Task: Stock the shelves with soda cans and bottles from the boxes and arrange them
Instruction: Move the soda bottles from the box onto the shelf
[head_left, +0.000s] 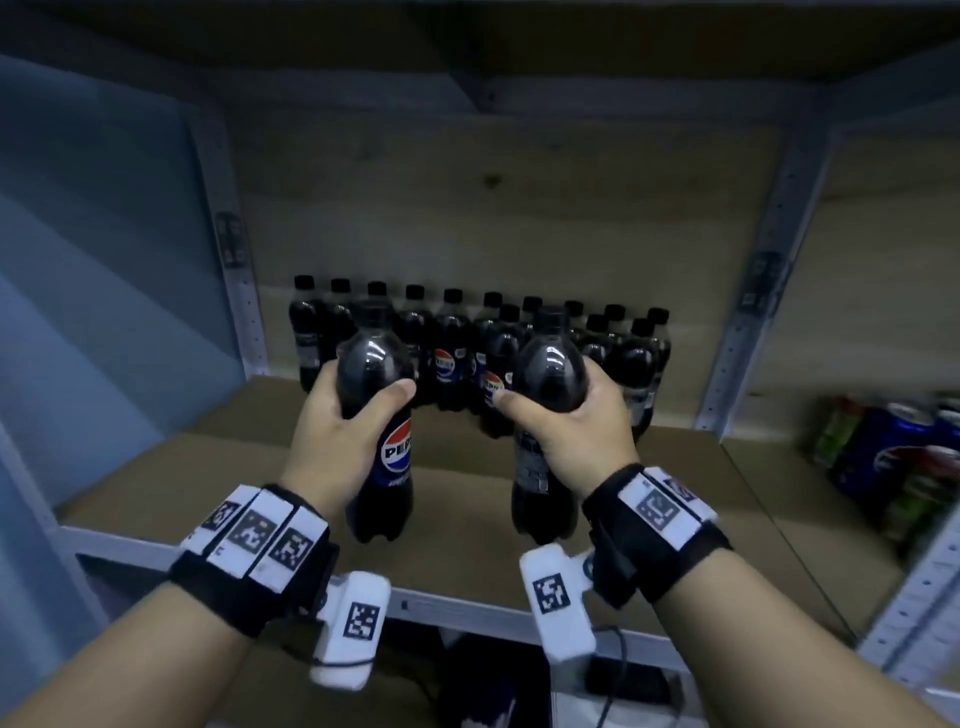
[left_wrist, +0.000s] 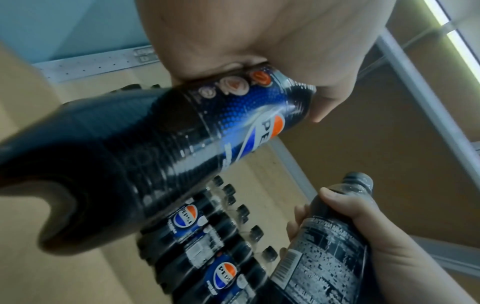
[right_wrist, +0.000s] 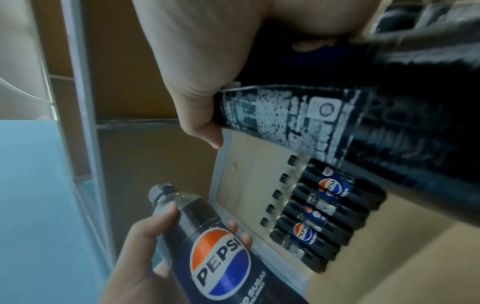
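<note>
- Step in hand, as judged: carrying two cola bottles in to join the stock on the shelf (head_left: 457, 540); each hand brings one, and neither bottle is set down yet, both being held over the bare front half of the board, clear of the front edge.
- Left hand (head_left: 332, 415): fingers and thumb wrapped round the shoulder of the left bottle (head_left: 382, 431), logo facing the person; bottle near upright, cap leaning toward the back wall; wrist level, forearm reaching straight in.
- Right hand (head_left: 582, 421): closed likewise round the shoulder of the right bottle (head_left: 545, 431), its printed back panel turned toward the person; the pose mirrors the left.
- Standing bottles (head_left: 483, 343): one row along the back edge, with a shorter second row begun toward the right rear corner; how many stand in that second row is hard to count, since the held bottles cover part of it.
- Next move, as judged: lower both bottles upright just in front of the back row, carrying the second row on leftward, bases flat, without knocking their neighbours; the right bottle probably wants a turn so its logo faces out.
- Cans (head_left: 893, 457) stand in the bay to the right, blurred.
</note>
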